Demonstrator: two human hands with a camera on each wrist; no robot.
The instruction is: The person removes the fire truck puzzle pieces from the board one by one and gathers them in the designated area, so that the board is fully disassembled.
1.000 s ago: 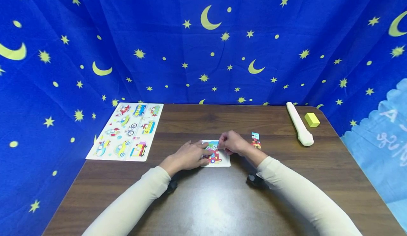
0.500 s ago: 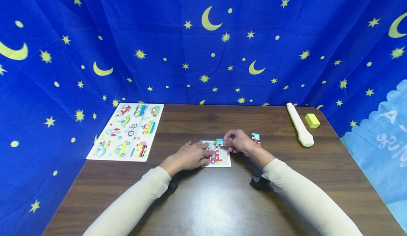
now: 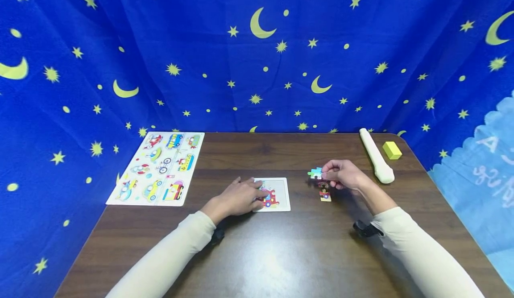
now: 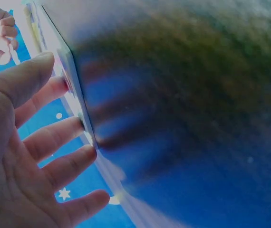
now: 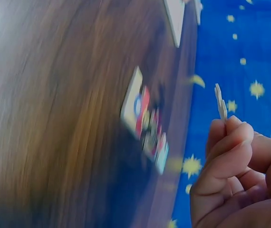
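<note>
My left hand [image 3: 238,197] rests on a small white-framed jigsaw board [image 3: 283,196], its fingers spread over the left part and hiding it. A red vehicle picture shows at the board's middle; its right part is bare. In the left wrist view the straight fingers [image 4: 69,166] meet the board's edge. To the right, my right hand [image 3: 341,175] pinches a blue and green jigsaw piece [image 3: 315,173] between thumb and finger. That piece [image 5: 221,102] appears edge-on in the right wrist view, off the table. Just below it lie loose jigsaw pieces [image 3: 325,195] with red and yellow parts.
A large vehicle puzzle board [image 3: 154,168] lies at the table's left. Toward the back right are a long white club-shaped object [image 3: 376,157] and a yellow block [image 3: 392,150]. A blue star-and-moon curtain [image 3: 225,43] hangs behind the brown table [image 3: 257,253].
My right hand has lifted the blue and green jigsaw piece off the small board and carried it right, over the loose pieces. My left hand has stayed on the board.
</note>
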